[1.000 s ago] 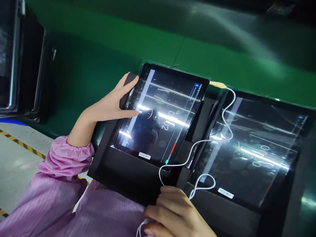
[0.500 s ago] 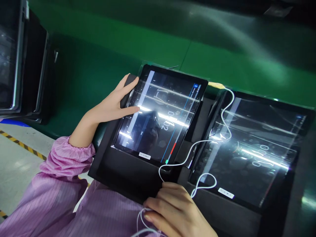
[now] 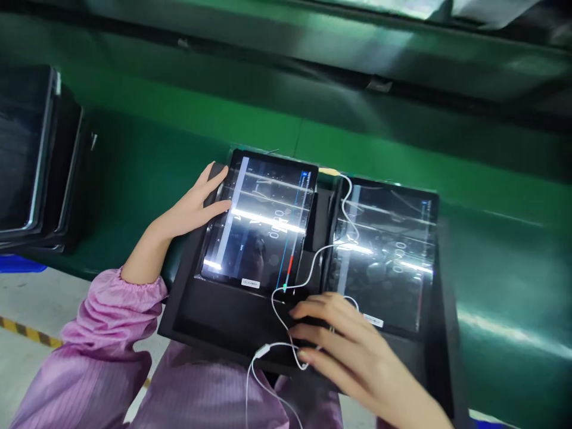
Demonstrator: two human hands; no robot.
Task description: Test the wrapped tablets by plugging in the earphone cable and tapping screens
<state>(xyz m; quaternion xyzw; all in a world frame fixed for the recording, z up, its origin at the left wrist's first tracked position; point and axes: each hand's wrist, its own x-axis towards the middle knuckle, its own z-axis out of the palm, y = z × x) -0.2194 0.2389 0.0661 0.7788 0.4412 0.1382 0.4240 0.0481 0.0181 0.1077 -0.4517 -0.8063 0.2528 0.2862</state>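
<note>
One broad green desk (image 3: 179, 149) fills our view. At its near edge a black moulded tray (image 3: 223, 322) holds a glossy lit left tablet (image 3: 263, 226) and a matching right tablet (image 3: 384, 256), with a thin white cable (image 3: 313, 262) looping between them. Our left hand (image 3: 192, 205) pinches the left tablet's edge. Our right hand (image 3: 344, 339) lies spread over the cable.

The left tablet (image 3: 259, 226) is a thin dark slab with its screen lit, showing faint lines, digits and a narrow blue, red and green stripe down its right side; it leans back, tilted, in the left bay of the black holder (image 3: 223, 316). The white cable (image 3: 313, 262) starts at the holder's top edge between the two bays and winds down in loose curves to the front lip, where a small white connector (image 3: 263, 350) sits on it
</note>
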